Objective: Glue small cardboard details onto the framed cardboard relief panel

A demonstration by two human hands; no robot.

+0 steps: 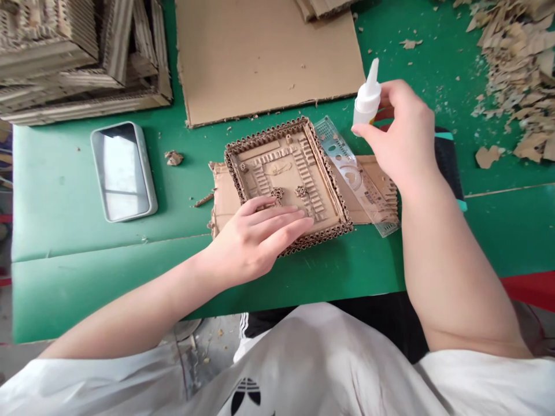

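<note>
A square cardboard tray (333, 185) with corrugated raised walls and strips glued inside lies tilted on a flat cardboard piece (223, 193). My left hand (260, 234) rests on its near left part, fingers stretched out over the inside. Above and right of the tray, my right hand (396, 127) grips a small white glue bottle (367, 104) upright, nozzle up, between thumb and fingers. Under that hand, a clear plastic ruler (358, 176) lies slanting beside the tray.
A phone (125, 173) lies at left on the green table (173, 260). Stacked cardboard frames (78, 69) fill the back left. A large cardboard sheet (269, 58) lies behind the tray. Cardboard scraps (520, 86) are heaped at right. A dark object (448, 164) sits beyond my right wrist.
</note>
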